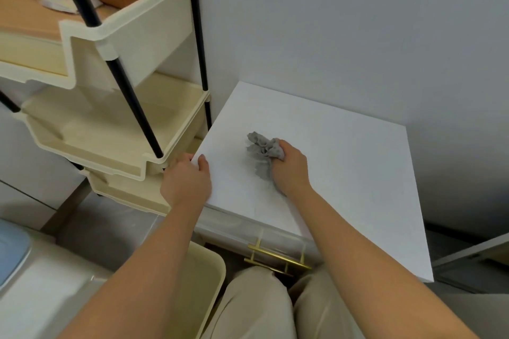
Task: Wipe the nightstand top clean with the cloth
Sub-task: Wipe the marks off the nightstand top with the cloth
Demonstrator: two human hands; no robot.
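The white nightstand top (344,162) fills the middle right of the head view, set into the wall corner. A crumpled grey cloth (260,150) lies on its left half. My right hand (290,169) grips the cloth's near end and rests on the top. My left hand (187,179) holds the nightstand's left edge, thumb on the top and fingers curled over the side.
A cream tiered cart (115,129) with black poles stands tight against the nightstand's left side. A gold drawer handle (275,256) shows below the front edge. A cream bin (212,278) sits by my left knee. Walls close off the back and right.
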